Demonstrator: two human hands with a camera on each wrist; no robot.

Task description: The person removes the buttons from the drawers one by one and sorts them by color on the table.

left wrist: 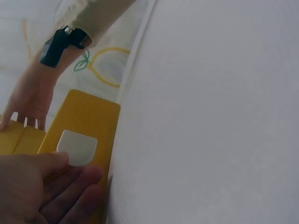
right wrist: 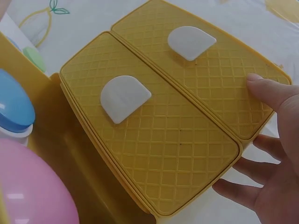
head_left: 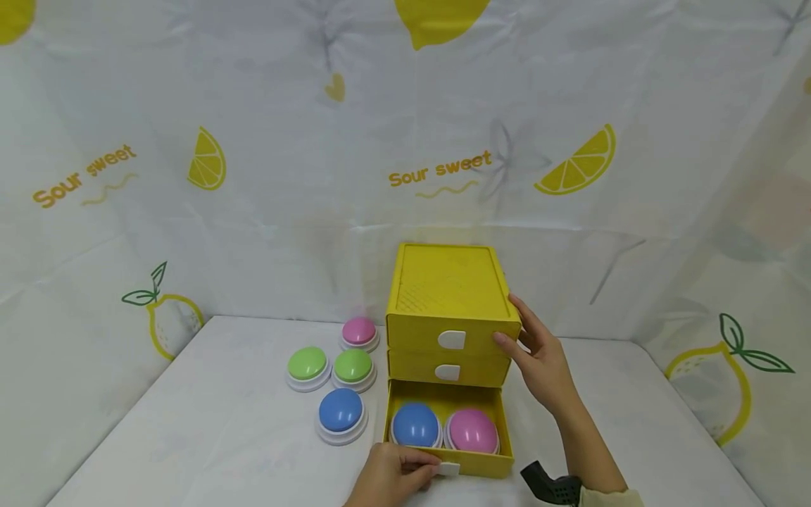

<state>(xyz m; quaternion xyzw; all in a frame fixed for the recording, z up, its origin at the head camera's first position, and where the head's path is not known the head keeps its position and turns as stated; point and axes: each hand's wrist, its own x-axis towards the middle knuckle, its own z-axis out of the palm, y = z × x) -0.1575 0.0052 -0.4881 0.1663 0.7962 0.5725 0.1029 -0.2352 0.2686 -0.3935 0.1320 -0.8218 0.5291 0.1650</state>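
A yellow cabinet (head_left: 451,282) of three stacked drawers stands on the table, its bottom drawer (head_left: 488,465) pulled out. Inside that drawer sit a blue push-button light (head_left: 415,424) and a pink one (head_left: 472,430), side by side on white bases. My left hand (head_left: 395,473) pinches the white handle (left wrist: 78,148) on the drawer front, thumb at its edge. With my right hand (head_left: 541,362) I grip the cabinet's right side, the thumb on the top drawer front (right wrist: 205,70) and the fingers along the side wall.
Left of the cabinet stand a pink dome light (head_left: 359,331), two green ones (head_left: 307,363) and a blue one (head_left: 341,410). A lemon-print cloth (head_left: 285,176) hangs close behind the cabinet. On the right wrist is a black camera mount (head_left: 551,486).
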